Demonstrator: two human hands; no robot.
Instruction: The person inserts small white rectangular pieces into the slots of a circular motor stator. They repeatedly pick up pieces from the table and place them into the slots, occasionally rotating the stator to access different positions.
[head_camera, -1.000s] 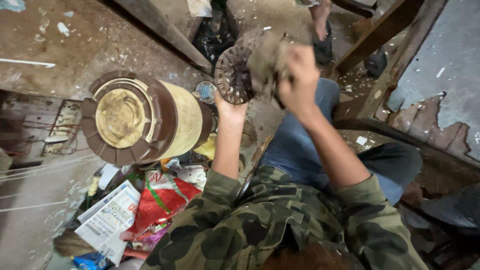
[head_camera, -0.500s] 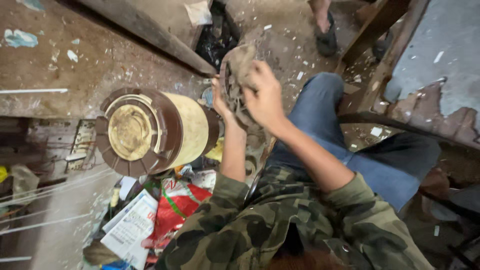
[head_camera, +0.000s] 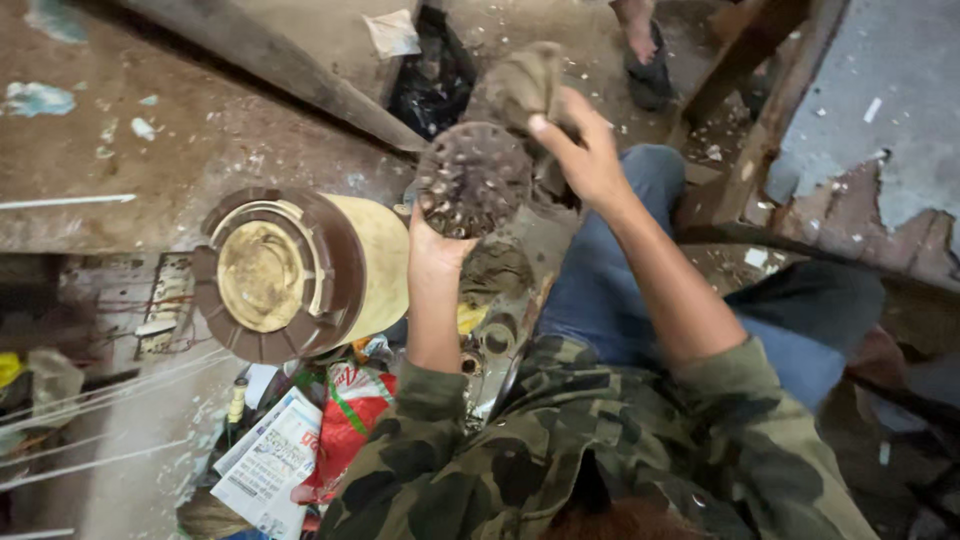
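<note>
You are holding a dark, round perforated disc (head_camera: 472, 178) up in the upper middle of the frame, its grimy face dotted with small pale flecks. Your left hand (head_camera: 437, 243) is cupping it from below, palm up, fingers wrapped around the lower edge so the disc is resting against them. Your right hand (head_camera: 585, 150) is closing around a crumpled brownish rag (head_camera: 525, 85) just right of the disc, thumb and fingers pinched into the cloth; the rag is bunching above the disc's upper right edge and appears to be touching it there.

Left of centre, a large cylindrical filter (head_camera: 300, 272) with a cream body and a brown end cap is lying on its side, its end turned toward you, close beside your left forearm. Below it, at the lower left, a red packet (head_camera: 350, 420) and a folded printed paper (head_camera: 265, 465) are lying among clutter. A black bag (head_camera: 432, 75) is sitting at the top centre, and a sandalled foot (head_camera: 643, 50) belonging to another person is showing at the top edge, right of the rag.
</note>
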